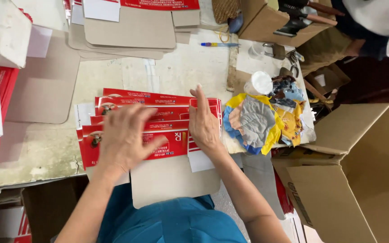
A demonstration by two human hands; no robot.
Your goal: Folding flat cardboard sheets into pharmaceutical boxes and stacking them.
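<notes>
The fanned stack of flat red carton blanks (158, 130) lies near the front edge of the bench (46, 148), about midway along it, each blank stepped a little past the one beneath, with a plain brown cardboard sheet (172, 180) under the nearest end that overhangs the edge. These look like thin printed card: light, stiff along the creases but easy to bend or dog-ear, and glossy enough that one sheet probably slides readily over the next. The safest hold is likely flat palms on the faces or fingers squaring the long edges, not a pinch at a corner.

The left hand (124, 137) is spread wide, fingers apart, pressing down on the left part of the stack; it grips nothing. The right hand (203, 123) is open too, fingers straight and together, set on edge against the right end of the blanks as if to align them.

Just right of the stack sits a bundle of coloured rags (260, 121) with a clear plastic cup (258, 83). Further back lie a blue pen (219, 44) and more brown cardboard sheets (127, 36). An open cardboard box (365, 171) stands past the bench's right edge.
</notes>
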